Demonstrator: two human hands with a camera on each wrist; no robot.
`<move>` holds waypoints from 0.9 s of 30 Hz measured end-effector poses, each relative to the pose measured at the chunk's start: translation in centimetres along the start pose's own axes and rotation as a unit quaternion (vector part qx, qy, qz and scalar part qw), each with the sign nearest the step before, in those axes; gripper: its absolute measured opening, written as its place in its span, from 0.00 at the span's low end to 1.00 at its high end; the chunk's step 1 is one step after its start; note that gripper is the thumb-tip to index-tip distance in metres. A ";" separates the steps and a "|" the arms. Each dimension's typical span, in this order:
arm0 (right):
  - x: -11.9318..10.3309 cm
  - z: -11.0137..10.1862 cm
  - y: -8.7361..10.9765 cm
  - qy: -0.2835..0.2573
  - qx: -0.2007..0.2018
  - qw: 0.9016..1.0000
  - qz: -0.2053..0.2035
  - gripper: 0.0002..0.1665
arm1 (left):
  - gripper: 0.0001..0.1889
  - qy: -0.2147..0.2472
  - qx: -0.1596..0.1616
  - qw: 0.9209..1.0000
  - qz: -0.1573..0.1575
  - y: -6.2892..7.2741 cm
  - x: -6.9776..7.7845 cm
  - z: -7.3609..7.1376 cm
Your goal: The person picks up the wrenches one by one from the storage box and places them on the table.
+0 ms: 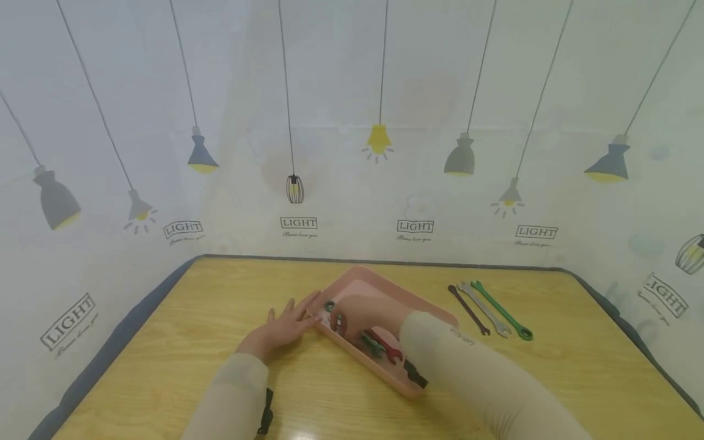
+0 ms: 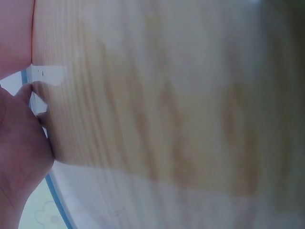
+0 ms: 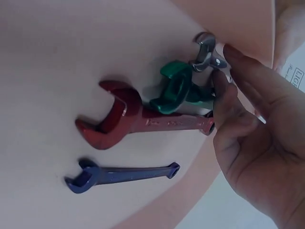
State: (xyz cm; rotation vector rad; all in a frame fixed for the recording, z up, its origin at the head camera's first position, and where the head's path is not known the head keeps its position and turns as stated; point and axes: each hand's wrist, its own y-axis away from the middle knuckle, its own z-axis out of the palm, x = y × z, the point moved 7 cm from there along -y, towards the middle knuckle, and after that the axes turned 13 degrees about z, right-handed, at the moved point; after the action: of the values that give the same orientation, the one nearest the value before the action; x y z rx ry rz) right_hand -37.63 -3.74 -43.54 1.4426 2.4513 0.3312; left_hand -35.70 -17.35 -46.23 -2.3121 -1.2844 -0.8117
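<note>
A pink tray (image 1: 407, 295) lies at an angle on the table with several small open-ended wrenches inside. My right hand (image 1: 360, 311) reaches into it, and in the right wrist view its thumb and finger pinch a silver wrench (image 3: 205, 52) near the tray wall. Beside that wrench lie a green wrench (image 3: 176, 90), a red wrench (image 3: 167, 122) and a blue wrench (image 3: 133, 174). My left hand (image 1: 288, 327) has its fingers extended, fingertips at the tray's left corner. The fingers hide part of the silver and green wrenches.
To the right of the tray, a dark wrench (image 1: 469, 310), a long silver wrench (image 1: 486, 310) and a long green wrench (image 1: 502, 310) lie side by side. A lamp-patterned backdrop (image 1: 341, 195) stands around the wooden table (image 1: 220, 293).
</note>
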 end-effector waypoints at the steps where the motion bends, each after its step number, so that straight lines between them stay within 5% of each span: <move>1: -0.1 0.1 0.0 0.005 0.005 1.000 0.006 0.18 | 0.35 0.002 0.001 1.000 0.001 0.0 0.0 0.0; 17: 1.2 0.8 -0.8 -0.019 -0.007 0.999 0.049 0.26 | 0.37 0.000 -0.003 1.000 0.003 -0.1 -0.8 0.3; 27: 2.9 -0.3 -0.5 -0.058 -0.003 0.995 0.083 0.23 | 0.34 0.000 -0.010 1.000 -0.011 -0.1 -0.4 0.1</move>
State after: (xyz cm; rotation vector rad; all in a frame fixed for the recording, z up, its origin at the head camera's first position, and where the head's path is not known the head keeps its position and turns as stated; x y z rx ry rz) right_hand -39.44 -1.46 -43.79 1.6204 2.2441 0.2792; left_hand -35.94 -17.48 -46.61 -2.3169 -1.3097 -0.8346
